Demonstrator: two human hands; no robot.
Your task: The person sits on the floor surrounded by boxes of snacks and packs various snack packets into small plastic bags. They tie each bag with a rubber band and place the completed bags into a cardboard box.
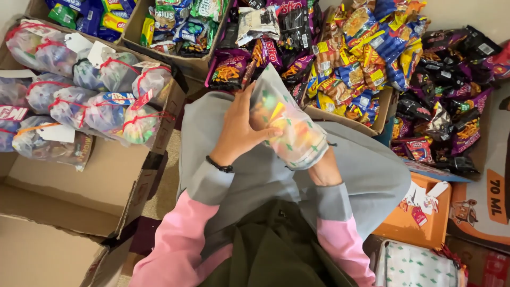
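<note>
A clear plastic bag point(289, 125) printed with small green shapes rests on my lap, stuffed with colourful snack packets. My left hand point(241, 130) grips its left side, fingers pressed across the front, a black band on the wrist. My right hand point(323, 169) is under the bag's lower right end, mostly hidden by the bag; only the wrist and heel show. I sit on the floor in grey trousers and pink sleeves.
A cardboard box point(106, 186) at the left holds several filled bags tied with red ribbon point(101, 93). Boxes of snack packets point(175, 26) stand ahead, loose packets point(372, 58) piled at the right. An orange tray point(409, 228) with tags and a stack of patterned bags point(414, 266) lie lower right.
</note>
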